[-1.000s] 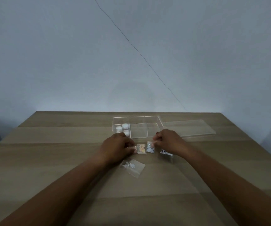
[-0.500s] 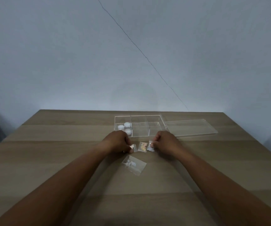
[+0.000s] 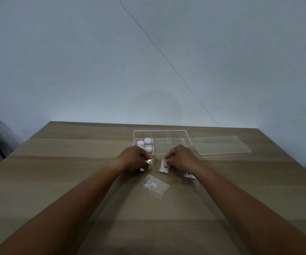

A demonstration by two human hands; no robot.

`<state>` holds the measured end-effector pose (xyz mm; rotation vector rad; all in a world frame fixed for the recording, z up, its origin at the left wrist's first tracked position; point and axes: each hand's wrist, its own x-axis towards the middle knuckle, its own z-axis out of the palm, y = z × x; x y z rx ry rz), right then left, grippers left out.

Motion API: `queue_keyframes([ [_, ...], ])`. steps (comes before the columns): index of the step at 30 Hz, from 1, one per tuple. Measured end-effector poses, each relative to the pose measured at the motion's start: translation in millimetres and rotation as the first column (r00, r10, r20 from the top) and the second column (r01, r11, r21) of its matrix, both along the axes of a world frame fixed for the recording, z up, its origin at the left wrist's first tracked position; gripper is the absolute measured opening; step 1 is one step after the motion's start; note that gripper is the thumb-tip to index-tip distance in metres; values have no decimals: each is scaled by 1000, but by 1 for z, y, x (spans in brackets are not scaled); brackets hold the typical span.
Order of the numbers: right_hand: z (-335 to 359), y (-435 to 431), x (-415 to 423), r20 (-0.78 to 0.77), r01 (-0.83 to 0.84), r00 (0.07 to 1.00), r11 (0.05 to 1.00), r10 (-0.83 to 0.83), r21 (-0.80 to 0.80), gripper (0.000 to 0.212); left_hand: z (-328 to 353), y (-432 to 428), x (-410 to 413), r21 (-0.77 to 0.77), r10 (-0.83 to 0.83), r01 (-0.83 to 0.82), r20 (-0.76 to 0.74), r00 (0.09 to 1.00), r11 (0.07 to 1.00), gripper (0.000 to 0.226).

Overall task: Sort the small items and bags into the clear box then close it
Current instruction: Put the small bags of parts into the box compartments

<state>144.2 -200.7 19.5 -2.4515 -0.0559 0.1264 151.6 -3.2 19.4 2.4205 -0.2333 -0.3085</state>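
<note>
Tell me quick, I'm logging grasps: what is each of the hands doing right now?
Left hand: closed, pinching a small bag at the table.
Right hand: closed, pinching another small bag.

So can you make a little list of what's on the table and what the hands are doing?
box: clear box, open, far side of wooden table
inside box: white balls in left compartment; other compartments look empty
lid: clear lid flat, right of box
left hand: pinching small bag
right hand: pinching small bag
loose: larger bag near the person; another bag partly under right wrist
</note>
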Motion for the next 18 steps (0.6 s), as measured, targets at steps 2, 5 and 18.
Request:
queue_keyframes([
  [2,1,3,1,-1,-4,1000,998,4,-65,15,1,1,-2,-20,3,-4,-8,1000,1000,12],
  [5,5,2,2,-43,-14,999,995,9,-102,13,7,3,-6,-41,-13,12,-16,1000,999,7],
  [18,1,-13,-2,12,44,999,994,-46,99,11,66,-15,36,-231,44,-22,90,995,973,6],
])
